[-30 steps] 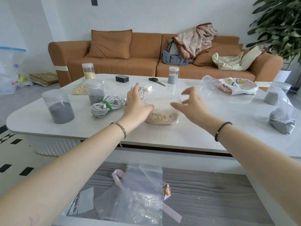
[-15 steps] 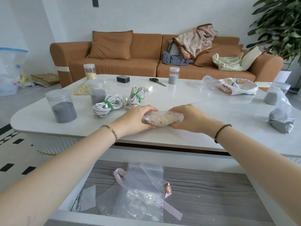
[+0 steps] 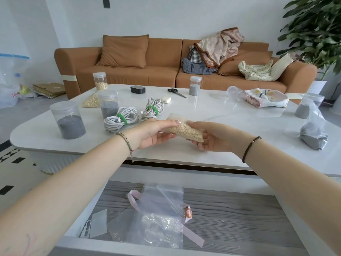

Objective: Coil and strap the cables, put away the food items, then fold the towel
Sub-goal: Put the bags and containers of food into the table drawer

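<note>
**The left hand (image 3: 153,134) and right hand (image 3: 212,140) both grip the oat bag (image 3: 186,130)**

Finding 1, hands. The left hand pinches the bag's left end, thumb on top and fingers beneath. The right hand cups the right end from below, with its thumb on the upper edge. Neither hand is free.

Finding 2, location. The bag is held between the two hands over the near part of the table (image 3: 212,111). It appears to be clear of the surface, though I cannot confirm a gap. The drawer (image 3: 239,209) stands open directly below. The cables (image 3: 120,121) lie strapped to the left, well apart from the bag.

Finding 3, handling. I judge the bag to be light. The thin clear film is soft and likely slippery, and the loose oats inside will shift and slump towards whichever end drops. I cannot see the seal, so it may not be closed.

Recommendation. I would hold it at both ends or support it from underneath, keep it level, and avoid squeezing the middle. A hard pinch could burst the film or force the closure open. I would not carry it by one corner of the film alone.
</note>
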### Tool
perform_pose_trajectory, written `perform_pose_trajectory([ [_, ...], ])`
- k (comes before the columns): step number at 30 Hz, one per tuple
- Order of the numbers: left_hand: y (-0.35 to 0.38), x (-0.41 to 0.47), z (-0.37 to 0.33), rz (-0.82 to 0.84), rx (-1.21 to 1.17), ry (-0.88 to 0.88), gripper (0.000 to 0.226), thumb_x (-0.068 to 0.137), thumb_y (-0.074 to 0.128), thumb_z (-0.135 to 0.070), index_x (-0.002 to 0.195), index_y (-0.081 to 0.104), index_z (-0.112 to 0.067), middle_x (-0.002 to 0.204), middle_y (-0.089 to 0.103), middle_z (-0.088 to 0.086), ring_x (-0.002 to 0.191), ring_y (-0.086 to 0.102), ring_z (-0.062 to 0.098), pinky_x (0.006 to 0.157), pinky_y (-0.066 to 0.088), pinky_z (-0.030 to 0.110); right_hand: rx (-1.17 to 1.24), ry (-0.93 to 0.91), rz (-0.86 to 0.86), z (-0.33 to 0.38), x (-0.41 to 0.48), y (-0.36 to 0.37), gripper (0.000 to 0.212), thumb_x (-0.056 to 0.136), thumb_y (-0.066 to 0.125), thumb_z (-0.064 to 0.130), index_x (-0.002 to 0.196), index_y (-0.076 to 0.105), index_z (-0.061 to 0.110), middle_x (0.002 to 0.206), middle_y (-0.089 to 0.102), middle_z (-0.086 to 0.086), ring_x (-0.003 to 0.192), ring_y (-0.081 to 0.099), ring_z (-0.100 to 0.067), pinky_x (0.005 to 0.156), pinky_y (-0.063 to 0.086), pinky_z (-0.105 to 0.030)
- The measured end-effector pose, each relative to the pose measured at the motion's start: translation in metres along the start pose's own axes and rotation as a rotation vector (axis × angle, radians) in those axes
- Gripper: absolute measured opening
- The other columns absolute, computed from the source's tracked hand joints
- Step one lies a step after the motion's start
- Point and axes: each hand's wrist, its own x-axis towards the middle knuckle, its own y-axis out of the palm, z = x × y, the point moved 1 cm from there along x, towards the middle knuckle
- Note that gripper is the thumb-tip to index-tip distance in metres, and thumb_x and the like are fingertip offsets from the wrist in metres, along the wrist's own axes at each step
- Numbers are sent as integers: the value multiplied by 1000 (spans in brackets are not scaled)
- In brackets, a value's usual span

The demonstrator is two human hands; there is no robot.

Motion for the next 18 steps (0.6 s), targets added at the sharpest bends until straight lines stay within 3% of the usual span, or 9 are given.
perform_pose_trajectory([
  [2, -3, -2, 2, 0, 63, -18, 35, 85, 79, -28, 111, 68, -7, 90, 69, 6, 64, 64, 8, 54, 52, 15, 39, 31, -41, -2, -1, 1, 44, 83, 78, 41, 109, 64, 9, 88, 72, -7, 70, 71, -18, 61, 56, -25],
  [5, -9, -4, 4, -38, 244, 6, 50, 81, 79, -42, 113, 68, -6, 101, 74, 12, 66, 63, 7, 60, 52, 19, 80, 10, -64, -4, -4, 3, 48, 81, 80, 39, 113, 65, 5, 88, 74, -10, 81, 73, -22, 69, 62, -31],
  [9, -15, -13, 4, -51, 272, 31, 59, 81, 79, -41, 120, 62, -1, 95, 73, 9, 65, 66, 6, 61, 55, 19, 37, -40, -10, -5, -18, 9, 40, 85, 76, 36, 110, 67, 7, 97, 75, -13, 84, 74, -25, 73, 63, -30],
  [13, -16, -33, 4, -12, 325, 69, 57, 78, 78, -41, 115, 63, -1, 91, 72, 6, 68, 69, 6, 65, 57, 20, -141, -132, 77, -8, -37, 24, 58, 73, 81, 31, 122, 62, 4, 116, 73, -14, 98, 72, -27, 94, 58, -37],
  [16, -24, -60, 5, 39, 474, 67, 65, 70, 79, -47, 112, 61, 0, 94, 71, 6, 72, 71, 9, 67, 59, 23, -277, -146, 132, -13, -55, 35, 63, 68, 85, 23, 122, 58, 6, 110, 74, -12, 91, 72, -24, 86, 59, -35],
  [18, -35, -77, 15, 92, 619, 31, 80, 69, 85, -54, 117, 60, 5, 93, 68, 18, 72, 69, 8, 62, 55, 21, -382, -133, 197, -19, -66, 45, 53, 71, 85, 17, 117, 60, 9, 94, 74, -4, 79, 68, -17, 75, 57, -27],
])
